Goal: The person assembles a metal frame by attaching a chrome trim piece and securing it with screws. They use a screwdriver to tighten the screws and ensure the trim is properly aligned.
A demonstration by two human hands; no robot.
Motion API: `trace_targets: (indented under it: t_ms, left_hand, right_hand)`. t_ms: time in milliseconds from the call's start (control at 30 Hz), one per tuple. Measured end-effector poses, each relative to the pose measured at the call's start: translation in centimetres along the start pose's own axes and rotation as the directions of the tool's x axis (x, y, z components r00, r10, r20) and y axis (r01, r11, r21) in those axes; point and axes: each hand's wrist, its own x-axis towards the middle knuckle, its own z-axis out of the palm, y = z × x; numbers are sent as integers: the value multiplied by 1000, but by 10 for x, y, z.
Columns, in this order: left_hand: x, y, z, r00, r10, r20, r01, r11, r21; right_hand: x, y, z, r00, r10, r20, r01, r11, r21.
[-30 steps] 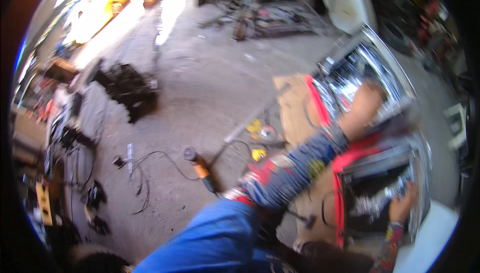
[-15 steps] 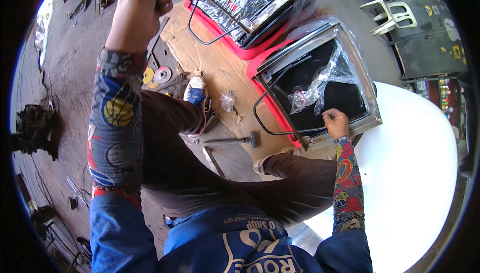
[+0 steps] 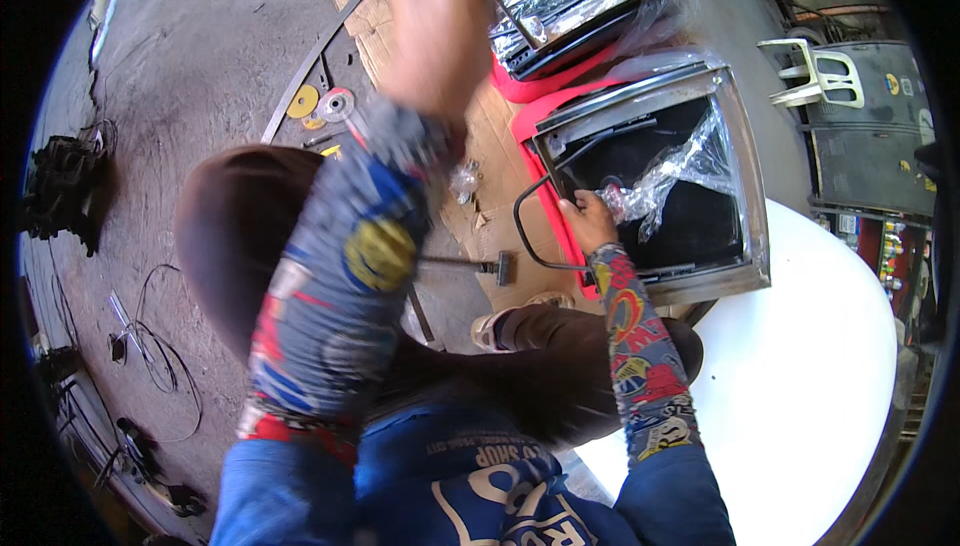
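Note:
My left hand (image 3: pixel 437 31), smeared by motion, is raised over the cardboard at the upper middle; its fingers cannot be made out. My right hand (image 3: pixel 592 221) is at the left side bar of a square metal frame (image 3: pixel 748 196), with thumb and fingers closed at that bar. The frame lies over the black underside of a red-edged seat (image 3: pixel 562 216), and crumpled clear plastic (image 3: pixel 655 186) lies inside it. A bent black rod (image 3: pixel 528 236) loops out from its left side. Farther off sits a second red-edged seat (image 3: pixel 525 86) with its own metal frame and plastic wrap.
Cardboard (image 3: pixel 500 186) lies under the seats. A hammer (image 3: pixel 500 266) rests by my foot. Grinding discs (image 3: pixel 338 104) and a flat metal strip (image 3: pixel 310 71) are on the floor at the left. A large white rounded panel (image 3: pixel 810 366) is at the right, a white plastic chair (image 3: pixel 825 76) beyond it.
My left hand has swung right, toward the second seat. My right hand has moved left from the near edge of the frame to its left bar. The view has shifted too.

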Motion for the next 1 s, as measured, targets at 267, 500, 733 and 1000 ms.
trace_targets:
  t_ms: [267, 500, 733, 1000]
  left_hand:
    - [-192, 8, 162, -152, -750, 643, 917, -351, -192]
    - [-222, -4, 229, -174, -646, 743, 899, -413, -149]
    - [-225, -6, 239, -259, -700, 665, 817, -526, -235]
    - [-233, -13, 240, 1, -712, 702, 861, -356, -363]
  right_hand:
    - [18, -11, 53, 985, 173, 9, -157, 915, -372]
    - [28, -19, 43, 944, 310, 117, -248, 895, -370]
    - [27, -5, 46, 956, 263, 130, -217, 932, -289]
    - [27, -4, 50, 975, 184, 126, -158, 968, -194]
